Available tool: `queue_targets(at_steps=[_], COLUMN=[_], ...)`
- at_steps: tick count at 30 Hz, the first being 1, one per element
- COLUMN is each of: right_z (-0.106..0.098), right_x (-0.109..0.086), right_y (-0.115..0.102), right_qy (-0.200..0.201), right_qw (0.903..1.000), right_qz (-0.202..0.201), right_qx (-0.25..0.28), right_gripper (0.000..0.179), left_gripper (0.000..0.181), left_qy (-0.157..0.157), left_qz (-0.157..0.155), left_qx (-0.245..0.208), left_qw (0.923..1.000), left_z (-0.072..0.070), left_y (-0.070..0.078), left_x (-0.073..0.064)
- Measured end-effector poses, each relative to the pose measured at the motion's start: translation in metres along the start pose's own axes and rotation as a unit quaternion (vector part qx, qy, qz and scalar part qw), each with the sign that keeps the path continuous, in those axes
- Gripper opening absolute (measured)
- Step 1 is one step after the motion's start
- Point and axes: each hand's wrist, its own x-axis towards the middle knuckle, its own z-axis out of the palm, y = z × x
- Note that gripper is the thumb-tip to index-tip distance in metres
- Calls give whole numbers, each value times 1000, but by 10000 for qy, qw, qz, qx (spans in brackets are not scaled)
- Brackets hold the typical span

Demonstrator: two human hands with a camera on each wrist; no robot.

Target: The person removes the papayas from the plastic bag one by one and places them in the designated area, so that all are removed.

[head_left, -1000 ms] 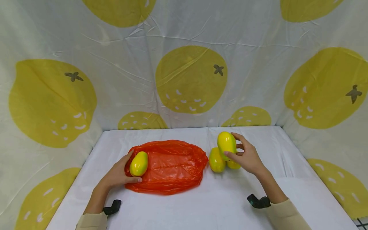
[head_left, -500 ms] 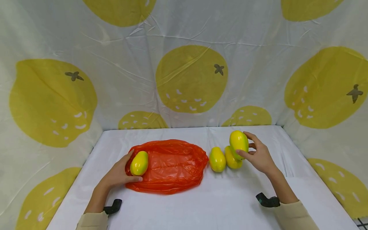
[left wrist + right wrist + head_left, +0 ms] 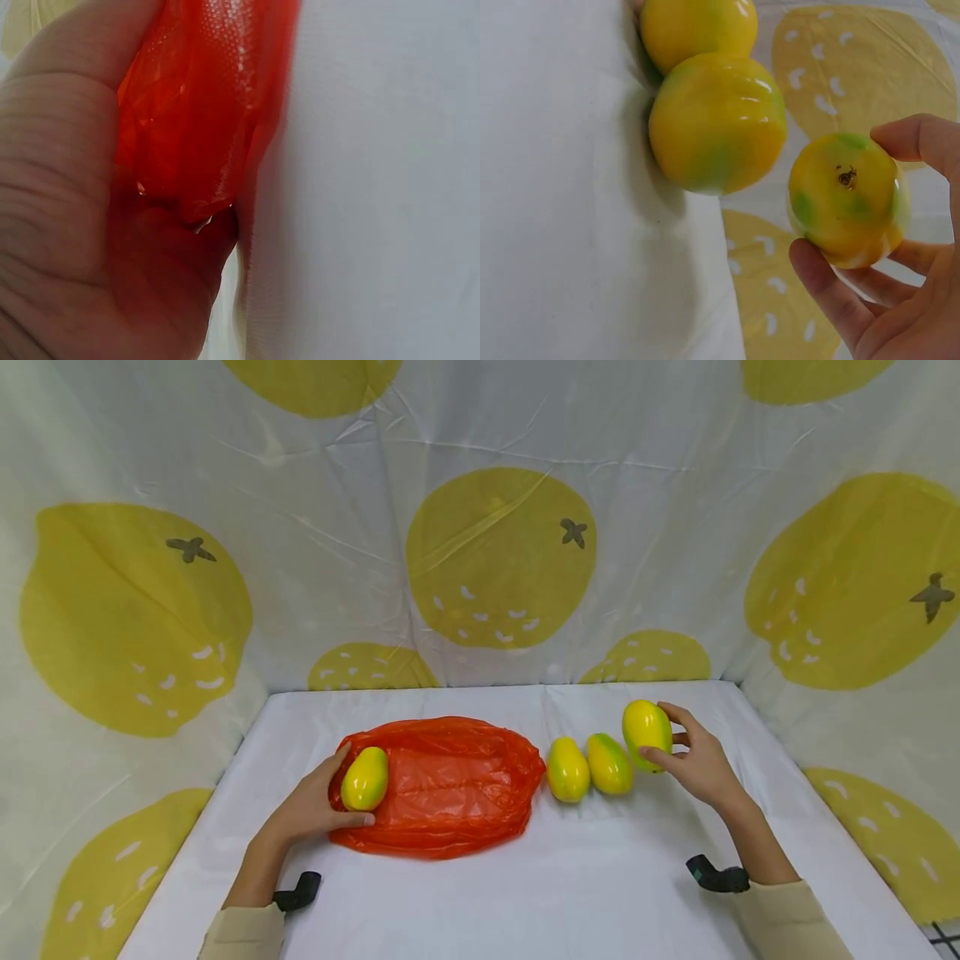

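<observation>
My right hand (image 3: pixel 693 760) grips a glossy yellow-green mango (image 3: pixel 647 732) between thumb and fingers, held up off the table. The right wrist view shows its stem end facing that camera. To its left, two more mangoes lie close together: one (image 3: pixel 611 763) beside the hand, the other (image 3: pixel 567 769) nearer the bag. A red plastic bag (image 3: pixel 457 789) is spread flat on the table, its left end held by my left hand (image 3: pixel 311 802), thumb in front and fingers behind. Another mango (image 3: pixel 365 779) rests on that end, within the curve of this hand.
A white cloth covers the table (image 3: pixel 480 902). Behind and at both sides hangs a pale curtain (image 3: pixel 322 543) printed with big yellow lemons. Dark wrist mounts (image 3: pixel 718 875) sit on both forearms.
My right hand has carried its mango to the right, away from the two on the table, which now show fully. The left hand, bag and its mango have stayed put.
</observation>
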Motion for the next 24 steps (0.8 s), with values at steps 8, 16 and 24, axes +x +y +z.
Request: queue_targets(at_steps=[8, 16, 24], right_z=[-2, 3, 8], right_x=[3, 5, 5], right_y=[13, 21, 30], right_qy=[-170, -421, -537], right_qw=[9994, 9976, 9968], right_qz=[218, 445, 414], right_qx=[-214, -324, -421], right_gripper=[84, 86, 83], left_gripper=[131, 130, 130], left_qy=[-28, -2, 20], left_qz=[-5, 50, 28], left_qx=[-14, -47, 2], left_qw=[10000, 10000, 10000], left_z=[-1, -1, -1], left_y=[2, 1, 1], left_x=[0, 0, 0])
